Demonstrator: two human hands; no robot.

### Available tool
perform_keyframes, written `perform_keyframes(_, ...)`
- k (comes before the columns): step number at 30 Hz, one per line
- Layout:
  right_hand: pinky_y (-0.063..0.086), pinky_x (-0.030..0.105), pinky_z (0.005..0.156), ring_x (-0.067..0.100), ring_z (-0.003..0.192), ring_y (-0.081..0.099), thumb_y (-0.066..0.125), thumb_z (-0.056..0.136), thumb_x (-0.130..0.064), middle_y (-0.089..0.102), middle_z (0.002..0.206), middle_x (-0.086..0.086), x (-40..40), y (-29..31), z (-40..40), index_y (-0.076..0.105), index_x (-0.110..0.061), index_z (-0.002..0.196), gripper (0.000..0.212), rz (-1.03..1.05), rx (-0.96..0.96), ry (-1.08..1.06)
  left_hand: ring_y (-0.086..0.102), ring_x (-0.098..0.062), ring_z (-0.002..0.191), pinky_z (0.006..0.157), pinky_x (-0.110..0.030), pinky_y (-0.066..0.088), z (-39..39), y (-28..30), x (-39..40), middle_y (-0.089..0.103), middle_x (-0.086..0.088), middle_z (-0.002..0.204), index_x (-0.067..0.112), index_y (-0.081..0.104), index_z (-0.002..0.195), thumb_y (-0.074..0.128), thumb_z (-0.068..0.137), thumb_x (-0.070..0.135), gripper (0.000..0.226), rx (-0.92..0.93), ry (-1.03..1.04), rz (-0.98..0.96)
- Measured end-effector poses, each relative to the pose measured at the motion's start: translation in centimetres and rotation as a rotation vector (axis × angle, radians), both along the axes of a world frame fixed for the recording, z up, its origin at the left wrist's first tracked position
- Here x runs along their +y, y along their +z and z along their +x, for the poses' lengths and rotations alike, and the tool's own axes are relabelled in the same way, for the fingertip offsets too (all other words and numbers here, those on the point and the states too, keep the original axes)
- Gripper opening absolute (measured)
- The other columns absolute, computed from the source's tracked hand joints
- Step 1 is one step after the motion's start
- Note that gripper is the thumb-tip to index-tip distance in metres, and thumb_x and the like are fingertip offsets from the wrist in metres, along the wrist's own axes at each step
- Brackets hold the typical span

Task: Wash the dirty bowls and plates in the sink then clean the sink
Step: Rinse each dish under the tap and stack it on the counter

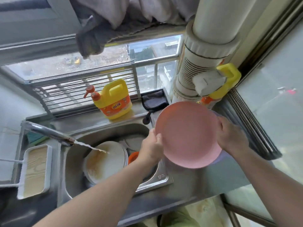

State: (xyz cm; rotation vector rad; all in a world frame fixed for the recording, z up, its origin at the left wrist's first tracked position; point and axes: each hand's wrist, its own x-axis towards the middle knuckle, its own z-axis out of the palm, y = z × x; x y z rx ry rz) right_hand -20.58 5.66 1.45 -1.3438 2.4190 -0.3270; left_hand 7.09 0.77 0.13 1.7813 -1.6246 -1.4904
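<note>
Both my hands hold a pink plate point(186, 135) up over the counter to the right of the steel sink point(73, 163). My left hand point(151, 145) grips its left rim and my right hand point(230, 136) grips its right rim. In the sink lies a stack of white plates point(105, 161) stained brown, with an orange bowl point(133, 157) beside it. The tap point(49, 134) at the left runs water onto the top white plate.
A yellow detergent jug point(114, 99) stands on the ledge behind the sink, a dark cloth point(154, 99) to its right. A second yellow jug point(227, 79) sits behind a thick white pipe point(196, 66). A white tray point(35, 171) lies left of the sink.
</note>
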Motion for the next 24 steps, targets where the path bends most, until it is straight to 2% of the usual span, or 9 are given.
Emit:
perform_keyframes(3, 0.043, 0.042, 0.069, 0.032, 0.077, 0.052, 0.027, 0.109, -0.039, 0.055, 0.082, 0.007, 1.8, -0.6, -4.4, 0.056, -0.025, 0.120, 0.035, 0.121, 0.090, -0.086, 0.059, -0.018, 0.087, 0.079, -0.037, 0.046, -5.2, 0.0, -0.6, 0.063, -0.001, 0.106, 0.027, 0.045, 0.126, 0.033, 0.106, 0.029, 0.023, -0.113, -0.157, -0.003)
perform_keyframes(6, 0.045, 0.042, 0.068, 0.033, 0.074, 0.054, 0.025, 0.109, -0.040, 0.055, 0.080, 0.008, 3.5, -2.4, -6.1, 0.053, -0.027, 0.122, 0.034, 0.208, 0.115, -0.121, 0.058, -0.030, 0.087, 0.075, -0.041, 0.045, -7.7, -1.1, -0.5, 0.062, -0.006, 0.097, 0.025, 0.041, 0.115, 0.030, 0.104, 0.028, 0.016, -0.253, -0.248, -0.076)
perform_keyframes(8, 0.044, 0.042, 0.068, 0.032, 0.073, 0.054, 0.025, 0.110, -0.038, 0.057, 0.081, 0.009, 4.0, -3.3, -5.8, 0.049, -0.026, 0.119, 0.028, 0.199, 0.059, -0.135, 0.058, -0.034, 0.088, 0.075, -0.042, 0.044, -8.2, -2.1, -0.2, 0.064, -0.009, 0.099, 0.024, 0.039, 0.121, 0.028, 0.104, 0.027, 0.021, -0.301, -0.257, -0.070)
perform_keyframes(11, 0.046, 0.045, 0.075, 0.038, 0.089, 0.060, 0.027, 0.110, -0.033, 0.066, 0.104, 0.019, 4.1, -4.3, -5.1, 0.048, -0.021, 0.127, 0.029, 0.167, -0.037, -0.128, 0.058, -0.035, 0.090, 0.077, -0.043, 0.046, -8.1, -3.1, 0.0, 0.062, -0.008, 0.098, 0.027, 0.035, 0.134, 0.028, 0.103, 0.022, 0.032, -0.339, -0.257, -0.066)
perform_keyframes(13, 0.048, 0.047, 0.077, 0.039, 0.091, 0.059, 0.028, 0.110, -0.033, 0.065, 0.105, 0.020, 4.0, -4.8, -4.6, 0.047, -0.019, 0.123, 0.027, 0.156, -0.064, -0.155, 0.060, -0.035, 0.089, 0.077, -0.043, 0.048, -7.9, -3.6, 0.0, 0.063, -0.006, 0.095, 0.030, 0.035, 0.135, 0.028, 0.105, 0.024, 0.031, -0.329, -0.233, -0.088)
perform_keyframes(17, 0.044, 0.043, 0.074, 0.035, 0.085, 0.055, 0.025, 0.110, -0.035, 0.054, 0.089, 0.011, 4.7, -4.8, -3.7, 0.041, -0.021, 0.110, 0.021, 0.234, -0.052, -0.178, 0.060, -0.035, 0.081, 0.075, -0.045, 0.049, -7.1, -4.1, 0.4, 0.063, -0.007, 0.086, 0.025, 0.035, 0.118, 0.036, 0.102, 0.022, 0.016, -0.327, -0.171, -0.092)
perform_keyframes(19, 0.044, 0.042, 0.073, 0.034, 0.083, 0.053, 0.024, 0.110, -0.038, 0.053, 0.088, 0.010, 5.0, -4.5, -3.5, 0.041, -0.021, 0.107, 0.025, 0.287, -0.043, -0.167, 0.060, -0.034, 0.084, 0.078, -0.042, 0.047, -6.4, -4.4, 0.3, 0.065, -0.009, 0.095, 0.022, 0.033, 0.124, 0.040, 0.103, 0.023, 0.022, -0.315, -0.114, -0.057)
perform_keyframes(21, 0.045, 0.042, 0.073, 0.034, 0.085, 0.056, 0.023, 0.109, -0.046, 0.057, 0.095, 0.011, 4.8, -4.1, -3.3, 0.042, -0.022, 0.109, 0.032, 0.324, -0.042, -0.189, 0.059, -0.032, 0.090, 0.080, -0.038, 0.042, -5.6, -4.6, 0.1, 0.063, -0.008, 0.102, 0.022, 0.034, 0.134, 0.041, 0.109, 0.034, 0.029, -0.275, -0.090, -0.035)
perform_keyframes(24, 0.044, 0.043, 0.070, 0.036, 0.089, 0.061, 0.028, 0.108, -0.052, 0.059, 0.104, 0.008, 3.8, -3.4, -2.3, 0.042, -0.023, 0.117, 0.034, 0.149, 0.020, -0.199, 0.062, -0.022, 0.086, 0.078, -0.039, 0.044, -4.4, -4.8, -0.4, 0.068, -0.003, 0.098, 0.028, 0.048, 0.120, 0.038, 0.111, 0.047, 0.024, -0.144, -0.077, -0.044)
